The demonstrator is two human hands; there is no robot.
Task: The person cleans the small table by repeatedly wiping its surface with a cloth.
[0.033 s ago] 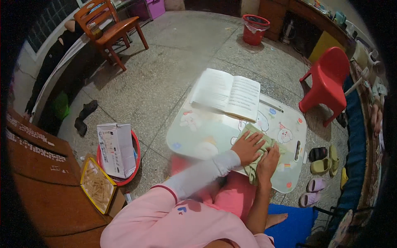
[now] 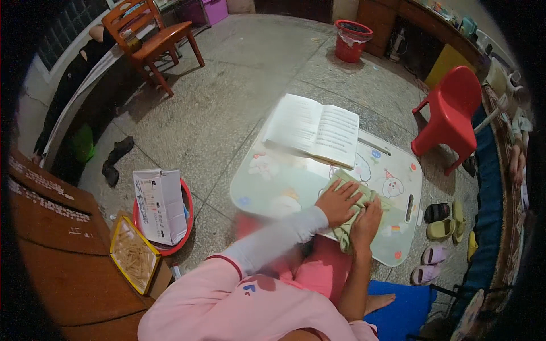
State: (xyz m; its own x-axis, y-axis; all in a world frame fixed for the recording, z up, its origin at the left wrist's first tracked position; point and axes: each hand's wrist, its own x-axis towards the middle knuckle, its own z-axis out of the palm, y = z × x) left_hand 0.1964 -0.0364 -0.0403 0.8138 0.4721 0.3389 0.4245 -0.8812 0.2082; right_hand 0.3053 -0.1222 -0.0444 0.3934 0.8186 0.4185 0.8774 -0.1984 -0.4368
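A light green cloth (image 2: 345,175) lies bunched on the near right part of a low table (image 2: 267,190) with cartoon animals printed on its top. My left hand (image 2: 338,204) rests flat on the cloth, fingers stretched out, its forearm in a pale grey sleeve. Close beside it, my right hand (image 2: 365,224) has its fingers curled on the cloth's right side, partly hiding it; that forearm is bare. Beyond both hands, an open book (image 2: 318,128) lies on the table's far edge, its pages facing up.
A red child's chair (image 2: 452,108) stands right of the table, with slippers (image 2: 441,229) below it. At left are a red basin (image 2: 188,219) holding a white box (image 2: 162,207), and a yellow-edged tray (image 2: 133,256) of sticks. A wooden chair (image 2: 156,42) and red bin (image 2: 351,42) stand farther off.
Both hands have shifted very slightly left on the table, and the cloth's folds have moved a little with them. The book and table look unmoved.
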